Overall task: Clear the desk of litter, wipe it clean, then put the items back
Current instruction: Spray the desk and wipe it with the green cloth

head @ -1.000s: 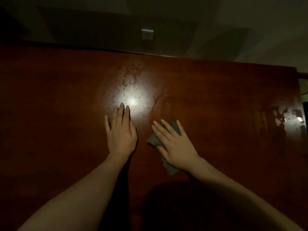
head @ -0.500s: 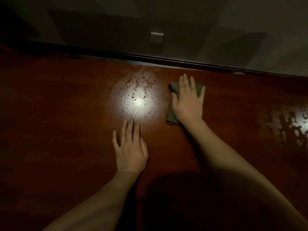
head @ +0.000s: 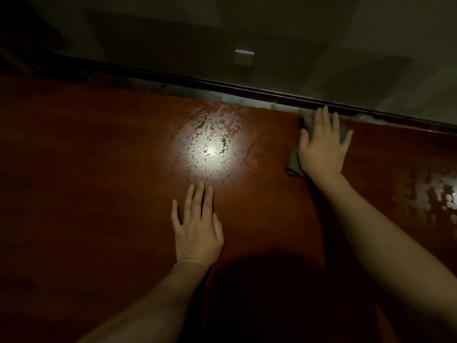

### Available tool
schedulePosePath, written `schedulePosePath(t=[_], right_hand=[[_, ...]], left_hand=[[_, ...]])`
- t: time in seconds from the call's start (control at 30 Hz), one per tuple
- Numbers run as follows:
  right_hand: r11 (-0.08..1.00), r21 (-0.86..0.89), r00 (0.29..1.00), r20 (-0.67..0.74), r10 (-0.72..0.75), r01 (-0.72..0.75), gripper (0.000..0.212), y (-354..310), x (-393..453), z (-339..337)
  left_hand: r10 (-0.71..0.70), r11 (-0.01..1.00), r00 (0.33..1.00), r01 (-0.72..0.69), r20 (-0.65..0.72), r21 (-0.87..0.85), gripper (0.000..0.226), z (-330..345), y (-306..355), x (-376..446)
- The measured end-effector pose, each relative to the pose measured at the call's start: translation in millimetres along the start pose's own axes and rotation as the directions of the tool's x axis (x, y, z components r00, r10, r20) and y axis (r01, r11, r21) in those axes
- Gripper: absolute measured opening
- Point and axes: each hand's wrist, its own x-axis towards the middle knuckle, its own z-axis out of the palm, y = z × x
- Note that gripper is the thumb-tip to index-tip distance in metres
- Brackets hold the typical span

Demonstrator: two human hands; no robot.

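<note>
Desk (head: 99,194), cloth (head: 294,160) lengthwise toward wall.

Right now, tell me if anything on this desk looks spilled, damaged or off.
Nothing looks damaged. The desk is patchy with wet streaks under the light glare and near its right edge. The right hand presses a cloth flat at the back edge; the left hand rests flat.
</note>
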Motion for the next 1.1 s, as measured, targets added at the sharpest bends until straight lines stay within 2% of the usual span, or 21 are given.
schedulePosePath(t=[0.07, 0.13, 0.2, 0.27, 0.33, 0.47, 0.5, 0.53, 0.63, 0.7, 0.77, 0.83, 0.9, 1.0, 1.1], right_hand=[[0.998, 0.013, 0.998, 0.024, -0.057, 0.057, 0.058, -31.8, 18.6, -0.5], [0.972, -0.028, 0.971, 0.057, -0.232, 0.234, 0.058, -64.2, 16.0, 2.8], [0.903, -0.06, 0.903, 0.083, -0.421, 0.426, 0.058, -86.9, -9.7, 12.5], [0.827, -0.07, 0.83, 0.085, -0.552, 0.557, 0.06, -88.6, -55.3, 26.5], [0.768, -0.053, 0.769, 0.101, -0.631, 0.638, 0.062, -67.1, -114.2, 36.1], [0.637, -0.058, 0.629, 0.243, -0.738, 0.769, 0.066, 28.4, -198.2, 43.4], [0.646, -0.069, 0.642, 0.228, -0.732, 0.76, 0.064, 52.0, -196.3, 40.3], [0.698, -0.084, 0.699, 0.197, -0.688, 0.711, 0.06, 69.7, -188.2, 35.2], [0.935, -0.059, 0.935, 0.086, -0.343, 0.349, 0.06, 85.3, -142.9, 18.6], [0.993, -0.047, 0.993, 0.034, -0.109, 0.11, 0.061, 66.3, -113.2, 13.7], [0.999, -0.042, 0.999, 0.035, -0.027, 0.028, 0.06, 33.6, -94.7, 14.4], [0.991, -0.046, 0.99, 0.055, -0.126, 0.129, 0.061, -2.7, -98.2, 18.3], [0.948, -0.057, 0.948, 0.087, -0.308, 0.313, 0.062, -33.6, -125.1, 26.8], [0.831, -0.057, 0.83, 0.124, -0.544, 0.553, 0.061, -49.1, -195.9, 47.8], [0.695, -0.053, 0.693, 0.154, -0.704, 0.717, 0.062, -18.2, -276.5, 61.5]], left_hand=[[0.0, 1.0, 1.0, 0.0, -0.003, 0.003, 0.056, -0.2, 0.3, -0.2], [0.002, 1.0, 1.0, -0.002, -0.015, -0.001, 0.055, -1.0, 1.3, 0.0], [0.002, 1.0, 1.0, -0.002, -0.026, -0.001, 0.054, -1.2, 1.0, -0.1], [0.003, 1.0, 1.0, -0.004, -0.028, -0.001, 0.054, -0.4, 0.8, 0.1], [0.005, 1.0, 1.0, -0.005, -0.024, -0.008, 0.055, 0.3, 0.6, 0.1], [0.002, 0.999, 1.0, -0.002, -0.027, -0.034, 0.055, -1.7, 1.5, -0.3], [-0.002, 0.999, 1.0, 0.001, -0.026, -0.039, 0.055, -1.8, 1.4, -0.5], [-0.006, 0.999, 1.0, 0.005, -0.024, -0.043, 0.056, -1.9, 1.4, -1.0], [-0.005, 0.998, 1.0, 0.004, -0.016, -0.06, 0.056, -2.1, 2.5, -2.1], [-0.008, 0.997, 1.0, 0.006, -0.02, -0.071, 0.055, -3.1, 2.7, -3.2], [-0.006, 0.997, 1.0, 0.004, -0.022, -0.079, 0.052, -4.2, 2.7, -4.2], [-0.005, 0.995, 1.0, 0.003, -0.014, -0.103, 0.051, -5.0, 2.3, -4.8], [-0.005, 0.988, 1.0, 0.004, -0.011, -0.153, 0.05, -9.1, 1.0, -4.9], [0.024, 0.975, 1.0, -0.026, -0.011, -0.22, 0.05, -21.9, -1.0, -8.8], [0.017, 0.97, 0.999, -0.027, -0.044, -0.24, 0.049, -34.7, -2.3, -31.9]])
